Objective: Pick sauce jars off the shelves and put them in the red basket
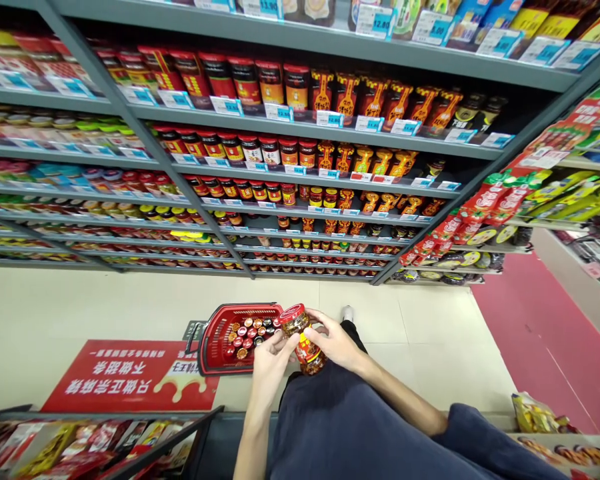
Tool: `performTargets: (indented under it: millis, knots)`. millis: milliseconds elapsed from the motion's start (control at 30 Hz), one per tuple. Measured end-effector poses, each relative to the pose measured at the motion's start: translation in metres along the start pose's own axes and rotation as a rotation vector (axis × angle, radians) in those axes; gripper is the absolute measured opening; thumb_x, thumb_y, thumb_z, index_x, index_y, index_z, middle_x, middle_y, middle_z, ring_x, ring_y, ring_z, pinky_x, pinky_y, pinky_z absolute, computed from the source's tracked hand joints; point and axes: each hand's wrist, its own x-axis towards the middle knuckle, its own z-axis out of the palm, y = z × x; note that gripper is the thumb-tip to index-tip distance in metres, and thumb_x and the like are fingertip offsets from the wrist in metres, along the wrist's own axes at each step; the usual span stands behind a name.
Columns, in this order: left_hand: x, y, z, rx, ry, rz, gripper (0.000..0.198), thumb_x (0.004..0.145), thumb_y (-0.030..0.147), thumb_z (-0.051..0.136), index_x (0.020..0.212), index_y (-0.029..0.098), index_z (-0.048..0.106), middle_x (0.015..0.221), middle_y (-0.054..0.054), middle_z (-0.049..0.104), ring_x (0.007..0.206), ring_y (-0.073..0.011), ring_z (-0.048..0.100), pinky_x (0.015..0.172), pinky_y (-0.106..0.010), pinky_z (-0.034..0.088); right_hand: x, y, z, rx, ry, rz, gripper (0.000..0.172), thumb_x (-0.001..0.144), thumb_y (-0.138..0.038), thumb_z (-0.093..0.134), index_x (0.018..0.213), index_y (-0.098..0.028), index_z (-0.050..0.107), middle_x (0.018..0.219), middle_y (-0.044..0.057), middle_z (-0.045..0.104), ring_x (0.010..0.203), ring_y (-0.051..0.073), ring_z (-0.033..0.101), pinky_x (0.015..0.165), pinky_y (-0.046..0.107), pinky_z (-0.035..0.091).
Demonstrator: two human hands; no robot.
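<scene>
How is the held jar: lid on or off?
On: the red lid caps the jar between the left hand and right hand; how tightly, I cannot tell.

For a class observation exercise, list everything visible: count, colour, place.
Held jar: one, red-lidded, lower centre
Basket: one, red, on floor
Basket jars: many, mixed, inside basket
Shelf jars: many, mixed, ahead
Shelves: several, grey, ahead
Price tags: many, blue-white, shelf edges
Floor sign: one, red, lower left
Side packets: several, red, right
Lower packets: many, mixed, bottom left
Shirt: one, navy, bottom
Left grip: one, bare, on held jar
Right grip: one, bare, on held jar
</scene>
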Motion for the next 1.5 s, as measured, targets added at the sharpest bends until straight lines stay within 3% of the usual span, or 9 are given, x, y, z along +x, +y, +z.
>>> performTargets:
  millis: [167, 433, 667, 867, 1000, 1167, 1300, 1400, 1500]
  knots:
    - [-0.003, 0.000, 0.002, -0.015, -0.003, 0.012, 0.068, 0.065, 0.055, 0.089, 0.111, 0.007, 0.077, 0.092, -0.016, 0.081, 0.061, -0.0158, 0.069, 0.052, -0.022, 0.053, 0.001, 0.002, 0.000, -0.048, 0.013, -0.037, 0.060, 0.094, -0.049, 0.065, 0.147, -0.023, 0.054, 0.134, 0.009, 0.067, 0.111, 0.021, 0.066, 0.102, 0.042, 0.055]
    - [-0.003, 0.004, 0.000, -0.050, 0.020, 0.041, 0.061, 0.075, 0.055, 0.084, 0.113, 0.008, 0.078, 0.093, -0.013, 0.081, 0.067, -0.0176, 0.073, 0.055, -0.021, 0.054, 0.004, 0.002, 0.004, 0.007, -0.012, -0.011, 0.063, 0.096, -0.054, 0.062, 0.152, -0.026, 0.050, 0.148, 0.009, 0.061, 0.123, 0.024, 0.066, 0.109, 0.044, 0.053]
    - [0.009, -0.006, -0.017, -0.088, 0.019, 0.074, 0.060, 0.076, 0.057, 0.082, 0.110, 0.008, 0.078, 0.087, -0.012, 0.081, 0.063, -0.0160, 0.071, 0.055, -0.022, 0.055, 0.006, -0.005, 0.014, 0.072, -0.029, -0.064, 0.063, 0.099, -0.059, 0.056, 0.153, -0.026, 0.051, 0.156, 0.006, 0.055, 0.145, 0.026, 0.050, 0.124, 0.043, 0.038]
    - [0.009, -0.008, -0.015, -0.104, 0.021, 0.100, 0.064, 0.076, 0.059, 0.082, 0.113, 0.007, 0.077, 0.084, -0.012, 0.080, 0.062, -0.0156, 0.070, 0.054, -0.022, 0.054, 0.004, 0.000, 0.009, 0.042, -0.113, -0.043, 0.082, 0.092, -0.050, 0.071, 0.161, -0.030, 0.033, 0.159, 0.006, 0.051, 0.132, 0.026, 0.060, 0.116, 0.047, 0.048]
    - [0.008, -0.006, -0.014, -0.094, 0.023, 0.097, 0.064, 0.077, 0.059, 0.081, 0.114, 0.007, 0.077, 0.084, -0.011, 0.081, 0.059, -0.0148, 0.069, 0.053, -0.021, 0.053, 0.003, -0.003, 0.007, -0.028, -0.133, -0.068, 0.091, 0.086, -0.042, 0.079, 0.162, -0.033, 0.029, 0.160, 0.006, 0.048, 0.130, 0.025, 0.060, 0.116, 0.046, 0.047]
    - [0.012, -0.004, -0.016, -0.065, 0.045, 0.077, 0.068, 0.072, 0.065, 0.083, 0.108, 0.007, 0.077, 0.090, -0.015, 0.082, 0.064, -0.0193, 0.074, 0.052, -0.022, 0.053, 0.004, -0.005, 0.011, -0.012, -0.091, -0.054, 0.084, 0.087, -0.042, 0.077, 0.160, -0.029, 0.037, 0.155, 0.007, 0.054, 0.137, 0.027, 0.055, 0.112, 0.043, 0.051]
    - [0.013, 0.003, -0.018, -0.082, 0.079, -0.001, 0.074, 0.084, 0.075, 0.064, 0.109, 0.006, 0.076, 0.089, -0.019, 0.081, 0.069, -0.0240, 0.078, 0.046, -0.021, 0.049, 0.006, 0.001, 0.011, 0.179, -0.033, -0.025, 0.067, 0.091, -0.046, 0.073, 0.151, -0.026, 0.052, 0.151, 0.006, 0.059, 0.141, 0.027, 0.053, 0.119, 0.044, 0.043]
    - [0.011, 0.011, -0.016, -0.103, 0.049, 0.011, 0.066, 0.085, 0.067, 0.069, 0.114, 0.008, 0.074, 0.092, -0.018, 0.082, 0.074, -0.0254, 0.080, 0.051, -0.022, 0.051, 0.007, 0.003, 0.010, 0.333, 0.048, -0.002, 0.053, 0.092, -0.051, 0.070, 0.138, -0.026, 0.065, 0.143, 0.004, 0.066, 0.135, 0.027, 0.059, 0.118, 0.045, 0.043]
    - [0.011, 0.014, -0.011, -0.142, 0.036, 0.063, 0.060, 0.081, 0.061, 0.076, 0.112, 0.009, 0.074, 0.096, -0.018, 0.082, 0.081, -0.0269, 0.080, 0.056, -0.023, 0.054, 0.007, 0.003, 0.008, 0.408, 0.100, 0.012, 0.052, 0.087, -0.054, 0.072, 0.131, -0.026, 0.070, 0.138, 0.005, 0.070, 0.129, 0.030, 0.064, 0.113, 0.047, 0.049]
